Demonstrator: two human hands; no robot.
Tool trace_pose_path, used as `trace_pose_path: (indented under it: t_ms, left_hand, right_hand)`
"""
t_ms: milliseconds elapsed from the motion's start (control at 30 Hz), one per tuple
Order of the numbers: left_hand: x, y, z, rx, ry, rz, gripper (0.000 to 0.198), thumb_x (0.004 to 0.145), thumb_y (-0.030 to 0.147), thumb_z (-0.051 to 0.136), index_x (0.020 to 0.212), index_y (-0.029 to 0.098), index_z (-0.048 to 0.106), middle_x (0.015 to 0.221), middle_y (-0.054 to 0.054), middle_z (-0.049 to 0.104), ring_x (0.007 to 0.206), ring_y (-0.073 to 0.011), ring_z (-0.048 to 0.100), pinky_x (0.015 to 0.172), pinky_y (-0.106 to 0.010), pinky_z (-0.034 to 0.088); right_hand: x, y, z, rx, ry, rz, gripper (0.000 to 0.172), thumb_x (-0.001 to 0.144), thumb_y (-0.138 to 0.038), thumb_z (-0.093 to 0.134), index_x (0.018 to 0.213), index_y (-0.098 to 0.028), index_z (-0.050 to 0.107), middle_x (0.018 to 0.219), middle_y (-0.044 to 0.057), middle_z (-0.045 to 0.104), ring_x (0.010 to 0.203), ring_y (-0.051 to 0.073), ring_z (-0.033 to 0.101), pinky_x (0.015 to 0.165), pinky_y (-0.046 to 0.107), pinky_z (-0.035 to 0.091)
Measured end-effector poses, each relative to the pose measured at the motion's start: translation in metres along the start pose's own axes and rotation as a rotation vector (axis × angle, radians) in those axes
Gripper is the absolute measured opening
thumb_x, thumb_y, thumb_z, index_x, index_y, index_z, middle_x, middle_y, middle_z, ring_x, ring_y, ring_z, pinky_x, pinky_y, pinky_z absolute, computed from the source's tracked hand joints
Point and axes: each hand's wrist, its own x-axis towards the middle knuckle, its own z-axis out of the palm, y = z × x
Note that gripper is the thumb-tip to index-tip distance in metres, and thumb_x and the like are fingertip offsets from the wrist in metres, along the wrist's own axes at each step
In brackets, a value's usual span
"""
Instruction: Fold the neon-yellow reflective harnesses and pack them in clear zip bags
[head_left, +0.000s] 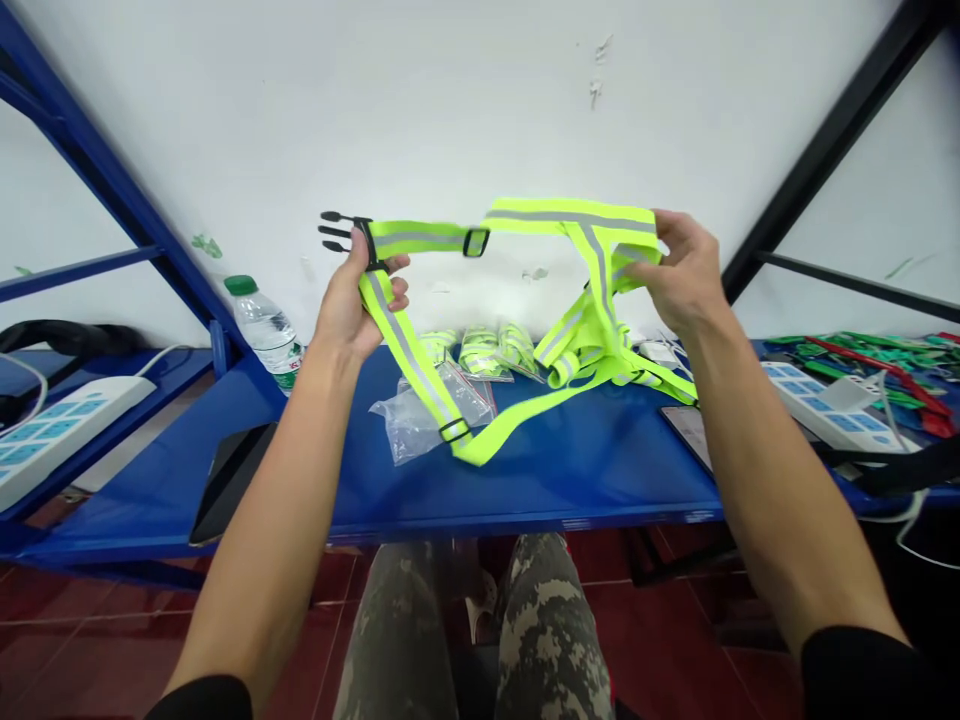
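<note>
Between my two hands hangs a neon-yellow reflective vest (598,262) made of straps with a grey stripe. My left hand (352,300) is closed around the strap end just behind a black side-release buckle (365,243), whose prongs point left. A black strap slider (475,242) sits on the upper strap, and another slider (454,430) on the lower loop that sags close to the table. Over at the right, my right hand (681,268) pinches the upper band at its corner. The remaining straps bunch below it, low over the table.
On the blue table (525,490) lie a clear plastic bag (435,405) and several bagged yellow bundles (487,350). A water bottle (264,330) and a dark tablet-like object (232,480) are at left. Phone (688,432), power strip (832,405) and coloured straps (892,370) lie right.
</note>
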Motion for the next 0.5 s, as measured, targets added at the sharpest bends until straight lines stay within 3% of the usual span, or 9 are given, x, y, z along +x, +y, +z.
trace_pose_path:
  t_ms: [100,200,367,500]
  left_hand:
    - [-0.001,-0.007,0.003,0.022,-0.040,-0.124,0.045,0.088,0.060,0.054,0.086,0.017,0.067,0.067,-0.004,0.064,0.049,-0.0106,0.056,0.044,-0.023,0.043]
    - [-0.009,-0.020,0.009,0.101,-0.119,-0.232,0.042,0.087,0.055,0.059,0.088,0.015,0.069,0.067,-0.005,0.066,0.063,-0.0161,0.065,0.057,-0.025,0.051]
    - [-0.016,-0.045,0.026,0.269,-0.408,-0.376,0.044,0.077,0.051,0.072,0.096,0.011,0.074,0.087,-0.011,0.072,0.082,-0.0198,0.068,0.073,-0.030,0.053]
    - [-0.015,-0.072,0.045,0.514,-0.596,-0.418,0.039,0.071,0.053,0.076,0.075,0.014,0.076,0.081,-0.010,0.072,0.081,-0.0201,0.066,0.076,-0.032,0.051]
  right_hand:
    - [-0.006,-0.005,0.016,0.094,-0.111,0.031,0.033,0.065,-0.011,0.071,0.096,-0.018,0.064,0.098,0.006,0.069,0.090,0.022,0.067,0.072,0.035,0.057]
    - [-0.014,-0.007,0.031,0.169,-0.212,0.084,0.020,0.064,-0.015,0.074,0.079,-0.019,0.063,0.082,0.002,0.067,0.081,0.022,0.067,0.068,0.037,0.057]
    - [-0.013,-0.034,0.046,0.286,-0.307,0.072,0.035,0.067,-0.023,0.078,0.098,-0.026,0.063,0.095,0.001,0.068,0.096,0.023,0.067,0.078,0.040,0.057]
    - [-0.015,-0.052,0.057,0.321,-0.345,0.096,0.036,0.076,-0.033,0.074,0.109,-0.028,0.061,0.104,0.003,0.068,0.103,0.023,0.066,0.082,0.041,0.056]
